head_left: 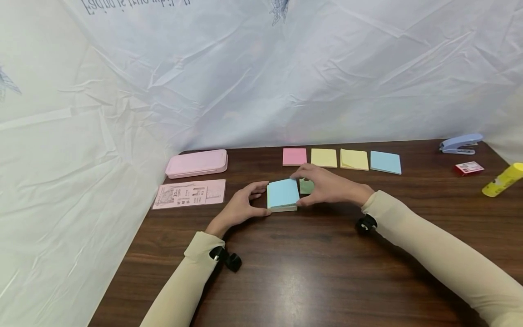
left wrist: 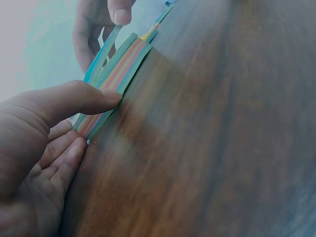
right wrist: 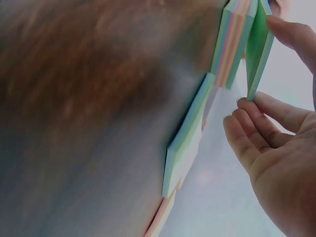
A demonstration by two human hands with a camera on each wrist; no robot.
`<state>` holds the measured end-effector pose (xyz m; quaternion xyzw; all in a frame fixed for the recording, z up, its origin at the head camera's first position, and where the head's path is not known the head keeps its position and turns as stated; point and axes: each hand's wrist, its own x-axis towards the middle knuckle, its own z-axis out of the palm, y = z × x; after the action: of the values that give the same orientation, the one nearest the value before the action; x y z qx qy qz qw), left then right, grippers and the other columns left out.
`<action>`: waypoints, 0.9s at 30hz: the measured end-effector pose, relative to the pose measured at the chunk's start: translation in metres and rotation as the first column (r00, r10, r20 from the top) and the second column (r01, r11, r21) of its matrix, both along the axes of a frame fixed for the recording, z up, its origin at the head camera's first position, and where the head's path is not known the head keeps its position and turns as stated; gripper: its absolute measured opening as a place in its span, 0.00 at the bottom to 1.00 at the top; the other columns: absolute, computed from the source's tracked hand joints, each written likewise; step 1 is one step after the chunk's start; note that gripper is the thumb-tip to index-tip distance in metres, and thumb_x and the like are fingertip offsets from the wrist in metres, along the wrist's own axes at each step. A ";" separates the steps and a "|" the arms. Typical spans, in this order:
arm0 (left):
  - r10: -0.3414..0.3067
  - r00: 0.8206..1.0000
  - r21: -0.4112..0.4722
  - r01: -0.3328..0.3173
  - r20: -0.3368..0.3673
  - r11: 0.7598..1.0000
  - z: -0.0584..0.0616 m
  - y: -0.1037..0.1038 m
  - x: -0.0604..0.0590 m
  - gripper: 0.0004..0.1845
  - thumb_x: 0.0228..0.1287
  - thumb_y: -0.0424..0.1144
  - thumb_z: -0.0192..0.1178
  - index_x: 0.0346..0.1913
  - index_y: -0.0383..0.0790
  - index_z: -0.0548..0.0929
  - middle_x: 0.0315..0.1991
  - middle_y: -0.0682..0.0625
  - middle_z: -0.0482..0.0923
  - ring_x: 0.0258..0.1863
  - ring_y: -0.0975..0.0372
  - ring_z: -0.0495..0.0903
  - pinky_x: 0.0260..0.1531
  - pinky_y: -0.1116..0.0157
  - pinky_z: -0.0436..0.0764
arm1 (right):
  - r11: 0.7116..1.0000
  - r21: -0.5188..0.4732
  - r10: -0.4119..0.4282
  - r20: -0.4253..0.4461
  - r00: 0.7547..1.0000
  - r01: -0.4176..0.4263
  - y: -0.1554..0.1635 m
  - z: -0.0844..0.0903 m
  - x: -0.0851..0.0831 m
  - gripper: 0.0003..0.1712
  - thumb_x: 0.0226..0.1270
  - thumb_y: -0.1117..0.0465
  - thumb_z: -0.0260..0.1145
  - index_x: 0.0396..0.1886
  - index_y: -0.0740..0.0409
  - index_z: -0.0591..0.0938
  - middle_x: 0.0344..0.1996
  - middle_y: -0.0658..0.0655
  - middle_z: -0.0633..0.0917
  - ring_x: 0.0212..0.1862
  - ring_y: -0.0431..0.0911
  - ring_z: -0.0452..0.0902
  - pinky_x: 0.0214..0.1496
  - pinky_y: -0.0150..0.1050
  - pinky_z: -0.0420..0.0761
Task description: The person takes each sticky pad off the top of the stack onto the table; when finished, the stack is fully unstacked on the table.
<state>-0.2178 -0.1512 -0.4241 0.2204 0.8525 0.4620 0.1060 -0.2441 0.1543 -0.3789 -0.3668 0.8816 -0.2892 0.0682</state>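
note stack: a multicoloured pad with a blue sheet on top, lying flat on the dark wooden bench at its middle, between the two hands; its edge shows stripes of green, pink, yellow and blue in the left wrist view.
left hand: grip closed on the stack's left side, thumb pressed to the near edge and fingers curled at the far side, probably to keep the pad from sliding.
right hand: grip pinching a green slice of sheets at the stack's right side; the right wrist view shows that slice peeled away from the striped block (it looks like a colour layer being parted, though how far it is free i cannot tell).
sorted row: just beyond the hands, towards the far edge, four separate piles lie side by side, left to right: pink pile, yellow pile, second yellow pile with a lifted corner, blue pile. laid apart by colour, it seems.
far left: a pink case, and nearer, a printed card.
far right: a blue stapler, a small red box, a yellow glue stick lying on its side.
surround: crumpled white sheeting behind and to the left.
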 end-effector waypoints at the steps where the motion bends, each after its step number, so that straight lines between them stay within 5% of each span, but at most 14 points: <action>1: 0.001 1.000 0.002 -0.001 0.002 1.000 0.000 0.000 0.000 0.46 0.60 0.37 0.80 0.80 0.44 0.70 0.74 0.44 0.73 0.70 0.52 0.75 0.71 0.58 0.75 | 1.000 -0.007 -0.006 -0.002 1.000 0.006 0.002 0.002 0.000 0.41 0.59 0.48 0.83 0.68 0.61 0.81 0.61 0.59 0.78 0.58 0.56 0.76 0.60 0.56 0.81; 10: -0.006 1.000 0.017 0.007 -0.017 1.000 -0.001 0.000 -0.001 0.45 0.59 0.37 0.81 0.78 0.42 0.72 0.73 0.44 0.74 0.70 0.52 0.76 0.71 0.58 0.75 | 0.998 -0.016 -0.067 0.016 0.998 0.068 0.029 0.016 0.002 0.42 0.60 0.48 0.84 0.70 0.61 0.80 0.62 0.60 0.79 0.60 0.57 0.76 0.63 0.59 0.80; 27: -0.005 1.000 0.011 0.005 -0.011 1.000 -0.001 0.000 0.000 0.45 0.60 0.37 0.80 0.79 0.42 0.71 0.73 0.44 0.74 0.70 0.52 0.76 0.71 0.59 0.75 | 0.981 0.053 -0.186 -0.028 0.982 0.188 0.081 0.017 0.008 0.44 0.62 0.45 0.82 0.71 0.63 0.78 0.65 0.64 0.77 0.61 0.59 0.78 0.59 0.63 0.82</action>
<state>-0.2179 -0.1516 -0.4253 0.2256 0.8499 0.4653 0.1014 -0.2357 0.2355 -0.3622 -0.2836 0.9206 -0.2655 0.0408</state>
